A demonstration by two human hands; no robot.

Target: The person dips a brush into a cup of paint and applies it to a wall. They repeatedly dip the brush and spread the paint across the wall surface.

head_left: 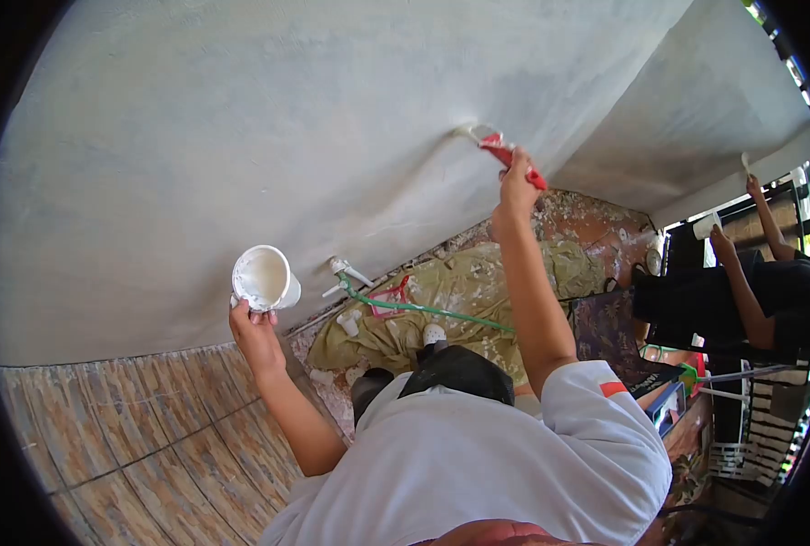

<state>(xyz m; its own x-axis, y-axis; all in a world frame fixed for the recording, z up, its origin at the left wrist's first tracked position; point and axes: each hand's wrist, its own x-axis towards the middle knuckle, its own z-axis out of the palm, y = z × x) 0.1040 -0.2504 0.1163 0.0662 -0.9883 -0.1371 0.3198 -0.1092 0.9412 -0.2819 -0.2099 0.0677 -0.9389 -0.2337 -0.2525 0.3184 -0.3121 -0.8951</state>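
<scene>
- Right hand (516,187): grasped the red-handled paintbrush (496,147), fingers wrapped around the handle; the bristle end pointed up and to the left in view, against the smooth, grey-white painted wall (196,164).
- Left hand (257,341): grasped the white, round plastic cup (290,291), fingers around its lower side in view; the cup's mouth faced the camera, and white paint coated its interior; the cup was in front of the wall, well apart from the paintbrush.
- Wall fitting: a white plastic tap (340,266) projected from the wall, to the right of the cup in view; a thin green hose (423,312) ran from it towards the right forearm.
- Floor: a crumpled olive-green cloth (487,273), spotted with white, lay along the base of the wall; a red-framed object (390,298) lay on it near the tap, its type not distinguishable.
- Left side: brown and grey stone-patterned tiles (150,409) adjoined the painted surface.
- Right side: a co-worker in dark clothing (732,287) was well apart from both hands; one of the co-worker's hands held a white container (706,226), the other a pale-tipped tool (746,164) near the adjoining grey wall (696,100).
</scene>
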